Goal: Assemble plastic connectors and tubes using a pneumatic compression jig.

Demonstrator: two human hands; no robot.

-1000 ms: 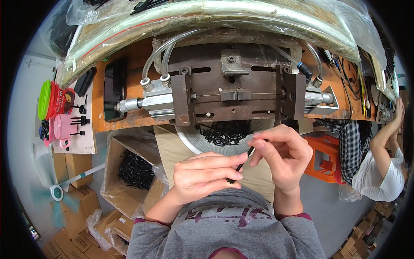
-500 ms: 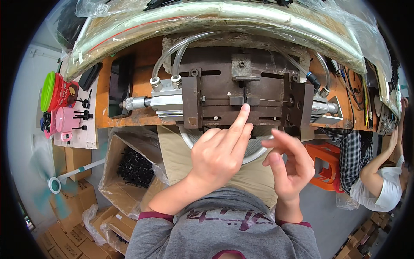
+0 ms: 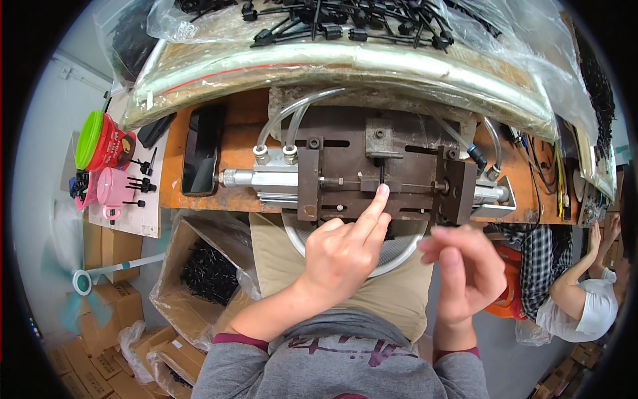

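My left hand (image 3: pixel 345 256) reaches over the front of a dark metal clamping fixture (image 3: pixel 415 146). Its index fingertip presses on or just at the lower end of a thin black plastic rod (image 3: pixel 382 174), which stands in a small block at the fixture's middle. No object shows in that hand. To the right, my right hand (image 3: pixel 468 272) hovers in front of the fixture, thumb and fingers apart, slightly blurred and with nothing visible in it. Silver air cylinders, left (image 3: pixel 276 183) and right (image 3: pixel 490 194), flank the fixture.
Black plastic parts (image 3: pixel 359 30) lie heaped on a plastic-covered shelf above. A phone (image 3: pixel 203 149), pink cup (image 3: pixel 114 187) and red tub (image 3: pixel 114 146) are at left. Below stands a carton of black parts (image 3: pixel 209 269); a fan (image 3: pixel 82 282) is beside it. Another person (image 3: pixel 575 302) sits at right.
Short rods now protrude inward from both side blocks toward the middle. My right hand has shifted right; my left fingertip stays at the black rod. The view has tilted, showing more of the shelf.
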